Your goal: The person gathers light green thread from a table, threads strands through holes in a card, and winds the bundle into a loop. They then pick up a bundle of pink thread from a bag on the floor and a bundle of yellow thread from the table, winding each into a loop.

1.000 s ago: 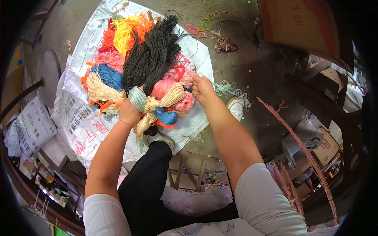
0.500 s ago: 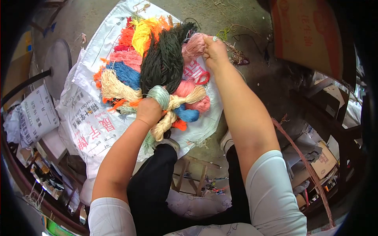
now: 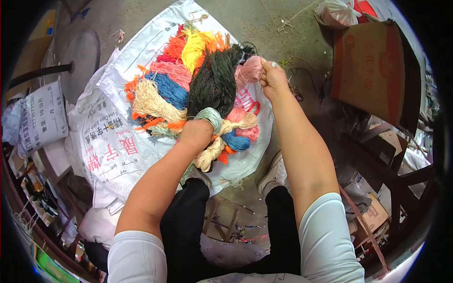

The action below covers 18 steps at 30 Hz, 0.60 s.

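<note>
A pile of yarn skeins lies on a white woven sack (image 3: 113, 155) on the floor. My left hand (image 3: 197, 134) is closed around a pale green skein (image 3: 210, 116) at the lower end of a thick black skein (image 3: 214, 82). At the pile's right side, my right hand (image 3: 274, 81) pinches the end of a dusty-pink skein (image 3: 248, 71). Cream yarn (image 3: 153, 101), a blue skein (image 3: 169, 88) and yellow yarn (image 3: 192, 49) fan out to the left and top. Below my left hand are a small cream skein (image 3: 210, 154) and another blue bundle (image 3: 236, 140).
A cardboard box (image 3: 368, 70) stands at the right, with a white plastic bag (image 3: 339, 13) behind it. To the left are a round grey disc (image 3: 85, 56) and another printed sack (image 3: 43, 115). Loose threads lie on the concrete floor (image 3: 245, 21).
The view has shifted, so the pile and sack sit farther right and slightly lower in the picture. Both hands keep their grips, with little movement relative to the yarn.
</note>
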Available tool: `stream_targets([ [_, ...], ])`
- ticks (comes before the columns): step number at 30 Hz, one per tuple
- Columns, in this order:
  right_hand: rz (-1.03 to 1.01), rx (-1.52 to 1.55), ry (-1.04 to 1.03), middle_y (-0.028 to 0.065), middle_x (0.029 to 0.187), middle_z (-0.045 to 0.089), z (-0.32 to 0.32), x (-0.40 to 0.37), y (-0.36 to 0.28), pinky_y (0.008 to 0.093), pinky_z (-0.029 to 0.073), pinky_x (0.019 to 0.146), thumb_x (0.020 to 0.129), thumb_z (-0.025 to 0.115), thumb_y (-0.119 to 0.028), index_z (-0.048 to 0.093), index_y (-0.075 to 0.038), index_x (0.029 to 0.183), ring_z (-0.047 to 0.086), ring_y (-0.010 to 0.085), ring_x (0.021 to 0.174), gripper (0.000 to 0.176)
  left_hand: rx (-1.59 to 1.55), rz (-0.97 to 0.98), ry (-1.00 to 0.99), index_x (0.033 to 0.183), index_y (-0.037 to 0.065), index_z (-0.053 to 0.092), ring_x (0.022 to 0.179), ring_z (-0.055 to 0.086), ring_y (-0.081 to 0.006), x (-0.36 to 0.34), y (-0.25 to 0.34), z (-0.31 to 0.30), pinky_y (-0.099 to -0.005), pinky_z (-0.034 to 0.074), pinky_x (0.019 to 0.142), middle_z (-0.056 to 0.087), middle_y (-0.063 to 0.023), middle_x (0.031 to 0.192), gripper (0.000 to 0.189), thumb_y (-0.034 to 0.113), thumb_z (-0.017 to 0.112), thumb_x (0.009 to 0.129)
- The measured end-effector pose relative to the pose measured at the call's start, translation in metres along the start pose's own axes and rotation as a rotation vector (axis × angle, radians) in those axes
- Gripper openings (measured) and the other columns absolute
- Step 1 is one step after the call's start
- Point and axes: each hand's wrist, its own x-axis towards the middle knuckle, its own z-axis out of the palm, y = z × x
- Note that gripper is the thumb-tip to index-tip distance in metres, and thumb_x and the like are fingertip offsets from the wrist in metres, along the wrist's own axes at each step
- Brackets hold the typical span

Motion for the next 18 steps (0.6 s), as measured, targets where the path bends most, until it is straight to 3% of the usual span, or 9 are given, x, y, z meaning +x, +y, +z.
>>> stream_targets([
  [1, 0.019, 0.018, -0.027, -0.0037, 0.057, 0.047, -0.011, 0.002, 0.004, 0.0218, 0.022, 0.035, 0.086, 0.058, -0.016, 0.05, -0.011, 0.075, 0.036, 0.0053, 0.041, 0.014, -0.009, 0.009, -0.003, 0.069, 0.006, 0.067, 0.068, 0.064, -0.0287, 0.001, 0.0, 0.0, -0.0387, 0.051, 0.06, 0.064, -0.0136, 0.074, 0.017, 0.023, 0.066, 0.068],
  [9, 0.089, -0.015, 0.072, -0.0073, 0.056, 0.04, -0.026, -0.021, 0.006, 0.0225, 0.019, 0.036, 0.086, 0.057, -0.016, 0.046, -0.016, 0.074, 0.03, 0.0042, 0.04, 0.017, -0.036, -0.001, 0.084, 0.067, 0.006, 0.067, 0.065, 0.063, -0.0285, 0.0, 0.003, 0.004, -0.0381, 0.05, 0.059, 0.063, -0.0124, 0.07, 0.024, 0.029, 0.071, 0.064],
  [14, -0.006, 0.103, -0.017, -0.0066, 0.054, 0.04, 0.018, -0.015, -0.006, 0.0219, 0.017, 0.034, 0.087, 0.055, -0.011, 0.044, -0.015, 0.071, 0.03, 0.0039, 0.037, 0.02, -0.017, -0.014, 0.11, 0.065, 0.006, 0.066, 0.064, 0.063, -0.028, -0.003, 0.006, 0.013, -0.038, 0.05, 0.057, 0.063, -0.0126, 0.07, 0.019, 0.025, 0.067, 0.067],
  [18, -0.128, 0.288, -0.108, -0.0044, 0.057, 0.045, 0.055, 0.001, -0.047, 0.0226, 0.022, 0.035, 0.09, 0.05, -0.015, 0.049, -0.013, 0.072, 0.038, 0.0057, 0.042, 0.018, -0.035, -0.07, 0.033, 0.068, 0.006, 0.066, 0.066, 0.064, -0.0285, -0.007, 0.01, 0.009, -0.0386, 0.05, 0.058, 0.064, -0.0136, 0.072, 0.016, 0.021, 0.063, 0.069],
])
